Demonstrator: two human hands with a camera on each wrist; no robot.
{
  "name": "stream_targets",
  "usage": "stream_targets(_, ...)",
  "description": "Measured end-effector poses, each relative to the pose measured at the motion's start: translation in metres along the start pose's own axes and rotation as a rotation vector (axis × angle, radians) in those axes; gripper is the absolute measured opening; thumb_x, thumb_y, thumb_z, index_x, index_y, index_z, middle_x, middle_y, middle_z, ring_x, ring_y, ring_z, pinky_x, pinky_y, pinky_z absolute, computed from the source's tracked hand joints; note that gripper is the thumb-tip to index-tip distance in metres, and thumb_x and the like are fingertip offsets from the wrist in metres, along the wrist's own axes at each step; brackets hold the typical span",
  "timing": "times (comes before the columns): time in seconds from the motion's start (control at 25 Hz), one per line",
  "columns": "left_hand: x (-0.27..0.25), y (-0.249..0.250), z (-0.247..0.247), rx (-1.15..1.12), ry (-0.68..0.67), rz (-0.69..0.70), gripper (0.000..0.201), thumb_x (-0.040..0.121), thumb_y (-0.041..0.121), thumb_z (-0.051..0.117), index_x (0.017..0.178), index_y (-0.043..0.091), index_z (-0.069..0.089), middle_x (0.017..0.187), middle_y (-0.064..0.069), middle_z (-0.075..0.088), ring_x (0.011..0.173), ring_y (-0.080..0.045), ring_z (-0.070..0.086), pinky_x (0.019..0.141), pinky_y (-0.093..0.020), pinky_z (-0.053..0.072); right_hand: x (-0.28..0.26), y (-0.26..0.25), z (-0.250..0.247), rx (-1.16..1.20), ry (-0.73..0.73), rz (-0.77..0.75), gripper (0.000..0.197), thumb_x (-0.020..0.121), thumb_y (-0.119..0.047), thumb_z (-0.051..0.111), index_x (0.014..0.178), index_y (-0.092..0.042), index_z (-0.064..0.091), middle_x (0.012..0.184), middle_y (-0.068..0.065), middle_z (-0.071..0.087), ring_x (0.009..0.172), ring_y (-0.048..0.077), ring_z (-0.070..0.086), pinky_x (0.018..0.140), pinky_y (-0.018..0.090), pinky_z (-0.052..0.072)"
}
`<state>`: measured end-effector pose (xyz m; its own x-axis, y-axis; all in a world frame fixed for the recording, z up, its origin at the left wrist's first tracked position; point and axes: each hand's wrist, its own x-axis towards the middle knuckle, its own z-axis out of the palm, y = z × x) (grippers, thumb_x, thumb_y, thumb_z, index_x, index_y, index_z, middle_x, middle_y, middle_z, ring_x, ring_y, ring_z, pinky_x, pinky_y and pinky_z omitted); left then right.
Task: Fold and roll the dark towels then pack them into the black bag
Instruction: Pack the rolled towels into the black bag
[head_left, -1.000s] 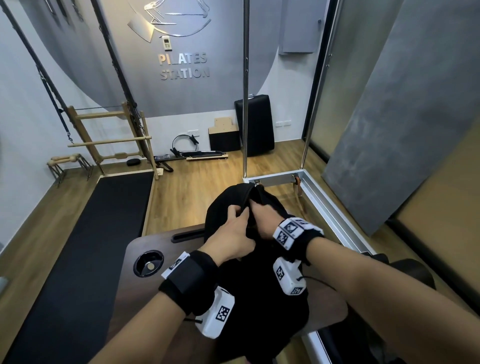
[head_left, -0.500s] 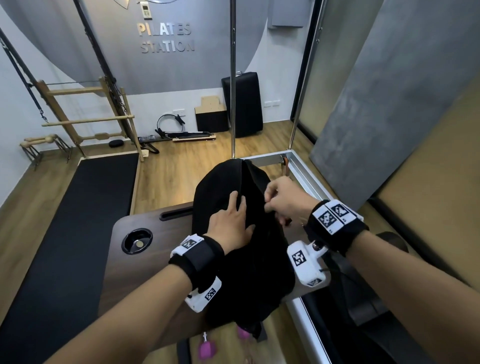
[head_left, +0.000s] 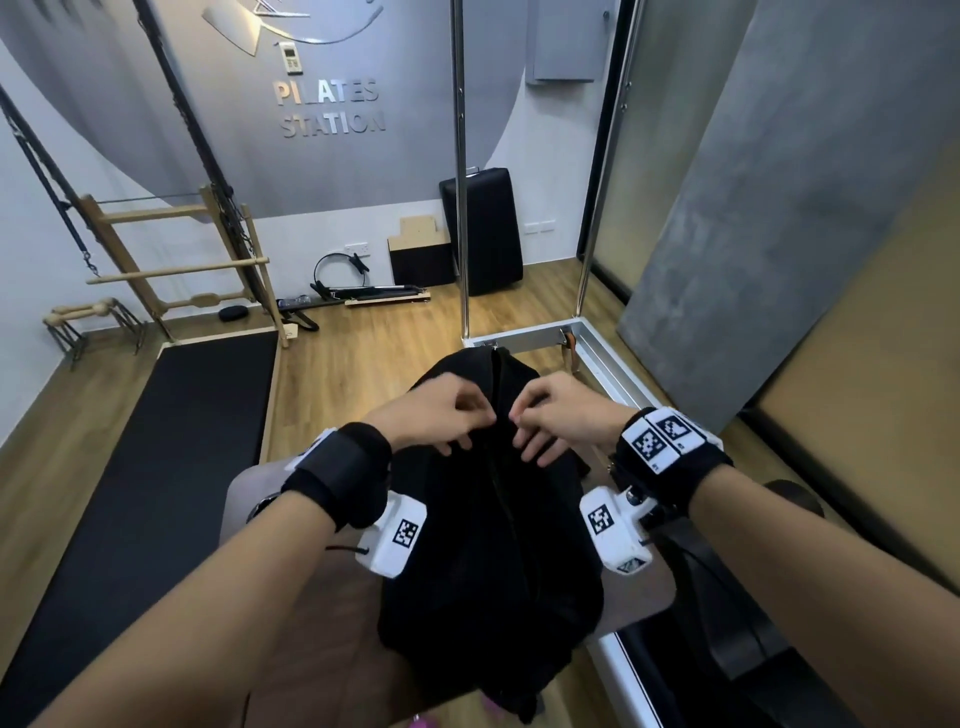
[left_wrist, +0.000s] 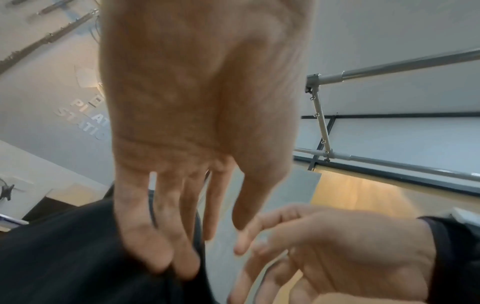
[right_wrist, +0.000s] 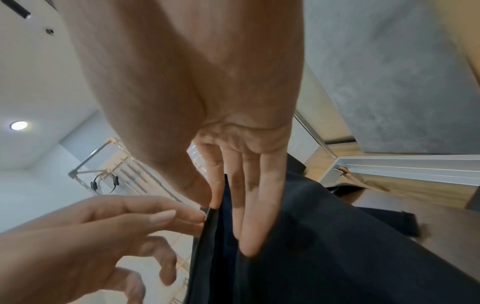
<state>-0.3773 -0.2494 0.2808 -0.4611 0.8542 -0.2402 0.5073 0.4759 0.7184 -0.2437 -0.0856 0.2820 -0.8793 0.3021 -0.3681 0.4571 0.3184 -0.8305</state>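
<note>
Left hand (head_left: 441, 413) and right hand (head_left: 558, 415) meet at the top seam of the black bag (head_left: 488, 545). Right thumb and forefinger pinch the bag's edge, other fingers flat on the cloth; left fingertips pinch beside it. Bag stands upright on the brown desk (head_left: 322, 597). Towels not visible.

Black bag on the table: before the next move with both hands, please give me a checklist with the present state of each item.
1. The black bag rests on the table: ok.
2. The right hand pinches the bag's top edge: ok.
3. The left hand has a grip there too: cannot tell.
4. Towels are inside: cannot tell.
5. The opening is fully shut: cannot tell.
</note>
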Motion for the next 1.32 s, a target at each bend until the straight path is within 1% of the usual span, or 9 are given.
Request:
stream_targets(0.16, 0.047, -0.002, -0.02, -0.033, 0.426, 0.021, 0.021, 0.104, 0.025, 0.063, 0.096, 0.01, 0.076, 0.095, -0.005, 0.077, 0.086, -0.02, 0.069, 0.077, -0.034, 0.055, 0.042, -0.023, -0.025, 0.145, 0.191, -0.035, 0.011, 0.103, -0.011, 0.061, 0.101, 0.0, 0.062, 0.083, 0.027, 0.07, 0.064, 0.034, 0.071, 0.054, 0.033, 0.061)
stream_targets(0.32, 0.095, -0.014, -0.029, 0.023, 0.588, -0.065, 0.022, 0.103, 0.024, 0.065, 0.102, 0.006, 0.077, 0.102, -0.009, 0.076, 0.1, -0.025, 0.067, 0.083, -0.027, 0.046, 0.098, -0.027, -0.036, 0.176, 0.32, 0.051, 0.021, 0.102, -0.015, 0.065, 0.113, 0.002, 0.064, 0.078, 0.025, 0.069, 0.05, 0.025, 0.062, 0.044, 0.027, 0.052)
stream_targets(0.52, 0.138, -0.029, -0.029, 0.12, 0.435, -0.176, 0.032, 0.103, 0.039, 0.064, 0.107, 0.01, 0.077, 0.109, -0.007, 0.076, 0.105, -0.027, 0.069, 0.097, -0.038, 0.054, 0.145, -0.023, -0.035, 0.099, 0.281, 0.132, 0.033, 0.108, -0.027, 0.056, 0.122, 0.002, 0.062, 0.063, 0.014, 0.063, 0.043, 0.019, 0.048, 0.037, 0.019, 0.036)
stream_targets(0.68, 0.154, -0.038, -0.034, 0.099, 0.252, -0.205, 0.047, 0.1, 0.051, 0.066, 0.076, 0.01, 0.065, 0.069, -0.005, 0.056, 0.065, -0.024, 0.052, 0.062, -0.031, 0.041, 0.156, -0.025, -0.04, -0.149, 0.13, 0.155, 0.05, 0.106, -0.039, 0.057, 0.101, 0.009, 0.068, 0.051, 0.007, 0.063, 0.032, 0.014, 0.047, 0.039, 0.019, 0.038)
stream_targets(0.88, 0.161, -0.043, -0.043, -0.019, 0.165, -0.273, 0.042, 0.098, 0.046, 0.07, 0.086, 0.006, 0.073, 0.077, -0.008, 0.064, 0.068, -0.019, 0.059, 0.061, -0.028, 0.045, 0.16, -0.034, -0.047, -0.094, 0.152, 0.112, 0.021, 0.102, -0.008, 0.06, 0.116, 0.005, 0.069, 0.061, 0.011, 0.061, 0.039, 0.014, 0.042, 0.035, 0.018, 0.03)
stream_targets(1.0, 0.162, -0.041, -0.042, -0.079, 0.18, -0.32, 0.06, 0.105, 0.06, 0.05, 0.093, 0.004, 0.069, 0.083, -0.009, 0.066, 0.068, -0.015, 0.064, 0.061, -0.023, 0.047, 0.154, -0.04, -0.049, -0.018, 0.224, 0.019, 0.017, 0.098, -0.004, 0.066, 0.109, 0.01, 0.069, 0.065, 0.012, 0.066, 0.042, 0.015, 0.052, 0.036, 0.02, 0.036)
stream_targets(1.08, 0.161, -0.038, -0.042, -0.061, 0.178, -0.352, 0.073, 0.106, 0.063, 0.041, 0.114, -0.004, 0.068, 0.092, -0.014, 0.067, 0.078, -0.023, 0.066, 0.068, -0.028, 0.047, 0.149, -0.044, -0.048, 0.035, 0.284, -0.05, 0.015, 0.094, -0.002, 0.072, 0.1, 0.012, 0.07, 0.073, 0.016, 0.072, 0.053, 0.021, 0.067, 0.047, 0.026, 0.052)
stream_targets(1.16, 0.159, -0.033, -0.045, 0.015, 0.133, -0.354, 0.069, 0.104, 0.063, 0.048, 0.11, -0.002, 0.069, 0.09, -0.013, 0.067, 0.075, -0.023, 0.064, 0.067, -0.03, 0.049, 0.145, -0.044, -0.047, 0.08, 0.348, -0.102, 0.01, 0.09, 0.001, 0.076, 0.091, 0.011, 0.073, 0.082, 0.023, 0.076, 0.069, 0.029, 0.077, 0.07, 0.036, 0.065)
stream_targets(1.32, 0.152, -0.027, -0.05, -0.198, 0.095, -0.377, 0.055, 0.099, 0.048, 0.068, 0.118, -0.003, 0.072, 0.108, -0.016, 0.076, 0.096, -0.028, 0.071, 0.085, -0.037, 0.059, 0.133, -0.038, -0.04, 0.051, 0.43, -0.171, 0.006, 0.086, 0.003, 0.079, 0.082, 0.006, 0.076, 0.082, 0.018, 0.077, 0.076, 0.025, 0.079, 0.082, 0.041, 0.065)
